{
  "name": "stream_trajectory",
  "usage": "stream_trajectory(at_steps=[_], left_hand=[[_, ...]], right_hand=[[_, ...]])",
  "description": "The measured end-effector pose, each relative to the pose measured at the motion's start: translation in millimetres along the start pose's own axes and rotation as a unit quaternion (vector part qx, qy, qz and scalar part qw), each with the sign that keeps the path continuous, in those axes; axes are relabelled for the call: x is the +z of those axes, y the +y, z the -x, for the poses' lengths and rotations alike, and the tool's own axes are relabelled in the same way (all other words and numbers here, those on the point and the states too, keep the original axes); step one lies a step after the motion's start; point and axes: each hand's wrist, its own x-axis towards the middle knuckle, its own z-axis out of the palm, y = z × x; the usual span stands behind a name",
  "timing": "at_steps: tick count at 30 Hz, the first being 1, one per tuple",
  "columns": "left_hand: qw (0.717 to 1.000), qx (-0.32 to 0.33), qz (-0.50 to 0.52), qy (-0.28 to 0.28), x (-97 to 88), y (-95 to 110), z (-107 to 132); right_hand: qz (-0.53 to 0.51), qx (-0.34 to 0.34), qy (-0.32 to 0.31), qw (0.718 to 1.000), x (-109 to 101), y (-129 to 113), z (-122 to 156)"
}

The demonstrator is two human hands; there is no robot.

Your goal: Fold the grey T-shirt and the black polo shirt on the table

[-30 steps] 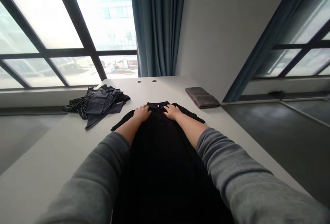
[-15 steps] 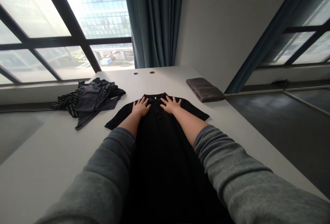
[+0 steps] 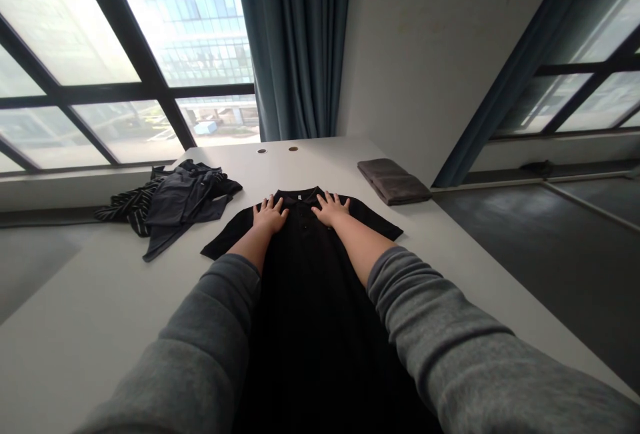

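- Head view, looking forward and down along the desk [image 3: 100, 301].
- Black polo shirt [image 3: 313, 301] lying flat and front up in the middle of the desk, collar toward the far edge, sleeves out to both sides, hem running out of frame past the bottom.
- Left hand [image 3: 270, 215]: open, palm down, fingers spread, resting on the chest just left of the button placket, with no pinch.
- Right hand [image 3: 330, 209]: open and spread the same way, just right of the placket, near the collar.
- Both arms stretched forward and apart, forearms bare, grey sleeves [image 3: 440, 334] pushed up.
- Flat palms and light, even pressure, working outward from the placket, seem best for keeping the knit from bunching.
- At the left edge, a crumpled dark grey garment [image 3: 185, 204] with a striped piece [image 3: 127, 211].
- Near the far right corner, a folded brown-grey towel [image 3: 393, 182].
- Along the far edge, two round holes [image 3: 277, 150].
- Beyond, a teal curtain [image 3: 293, 41] and a window [image 3: 125, 54].
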Motion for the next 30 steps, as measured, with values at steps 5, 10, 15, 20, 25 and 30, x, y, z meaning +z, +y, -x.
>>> stream_trajectory(at_steps=[5,10,15,20,25,30], left_hand=[[0.997,0.072,-0.020,-0.012,-11.7,9.4,-15.6],[1.000,0.019,0.005,-0.020,-9.6,17.8,-35.9],[0.999,-0.017,0.027,-0.015,7.8,19.4,-30.8],[0.998,-0.026,0.056,0.028,7.3,15.2,-22.6],[0.992,-0.039,0.094,0.080,2.8,9.7,-17.5],[0.990,-0.051,0.107,0.080,3.6,9.0,-16.5]], right_hand=[[-0.014,-0.026,-0.006,1.000,-12.5,-4.4,-16.2],[-0.021,-0.012,-0.016,1.000,-12.0,-3.1,-30.8],[-0.009,-0.007,-0.005,1.000,1.3,0.6,-30.3],[-0.054,-0.008,0.054,0.997,1.0,4.5,-23.5],[-0.101,-0.028,0.130,0.986,-0.2,12.5,-15.7],[-0.089,-0.036,0.139,0.986,2.3,11.4,-14.0]])
